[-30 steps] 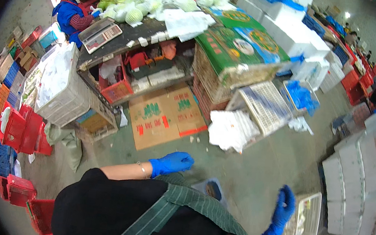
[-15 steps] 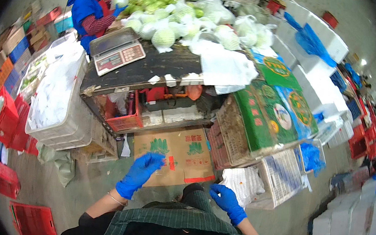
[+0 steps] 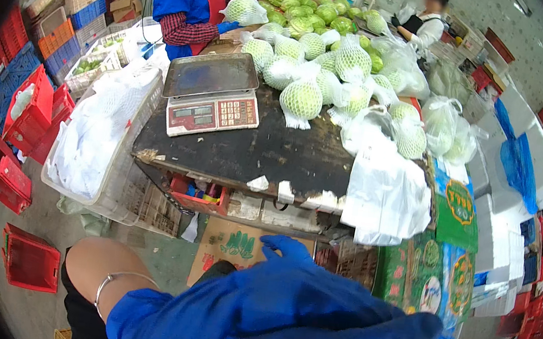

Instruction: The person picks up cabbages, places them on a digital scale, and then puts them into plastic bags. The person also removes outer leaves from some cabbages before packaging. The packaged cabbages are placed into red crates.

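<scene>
My left hand [image 3: 280, 316], in a blue glove, is raised close to the camera across the lower middle. Its fingers stretch rightward, and nothing shows in it. Beyond it shows a small part of another blue glove, apparently my right hand [image 3: 287, 247]; the rest is hidden and its grip is unclear. Both are in front of a dark worktable [image 3: 246, 156]. On the table stand a weighing scale [image 3: 213, 94] and several cabbages in white foam nets [image 3: 302, 100]. A stack of white plastic bags [image 3: 384, 190] hangs over the front edge.
Left of the table is a big pale crate [image 3: 95, 195] with white netting. Green cartons [image 3: 408, 271] and white foam boxes [image 3: 522, 170] stand on the right. Red crates [image 3: 33, 262] lie on the left floor. A co-worker in blue [image 3: 187, 3] holds a netted cabbage; other people work behind.
My view has moved closer to the table. My left hand has risen from low over the floor toward the camera and swung right, largely covering the other gloved hand.
</scene>
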Tool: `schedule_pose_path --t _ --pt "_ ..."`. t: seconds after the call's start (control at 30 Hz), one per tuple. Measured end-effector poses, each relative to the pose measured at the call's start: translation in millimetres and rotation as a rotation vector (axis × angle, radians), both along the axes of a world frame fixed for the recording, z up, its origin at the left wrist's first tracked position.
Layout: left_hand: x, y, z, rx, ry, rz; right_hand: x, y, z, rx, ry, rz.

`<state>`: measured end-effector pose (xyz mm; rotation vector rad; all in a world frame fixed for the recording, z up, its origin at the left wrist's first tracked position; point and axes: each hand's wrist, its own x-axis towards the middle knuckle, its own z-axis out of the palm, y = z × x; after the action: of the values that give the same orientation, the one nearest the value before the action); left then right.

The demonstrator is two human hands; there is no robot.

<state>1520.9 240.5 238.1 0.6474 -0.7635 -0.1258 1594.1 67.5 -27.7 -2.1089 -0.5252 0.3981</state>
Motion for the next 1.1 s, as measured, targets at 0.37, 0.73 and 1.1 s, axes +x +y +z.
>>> schedule_pose_path --t 0.37,0.73,1.1 --pt "196.5 6.6 -16.0 0.778 -0.521 0.013 140.2 -0.1 -72.8 0.676 0.918 -0.258" --pt "327.8 -37.2 -15.6 0.440 -0.694 -0.089 190.7 -57.5 -22.1 -0.030 0.123 -0.256" --pt "368.3 -65.5 -127.5 0.820 0.071 0.070 291.8 -120.5 -33.6 0.171 0.213 -0.097"
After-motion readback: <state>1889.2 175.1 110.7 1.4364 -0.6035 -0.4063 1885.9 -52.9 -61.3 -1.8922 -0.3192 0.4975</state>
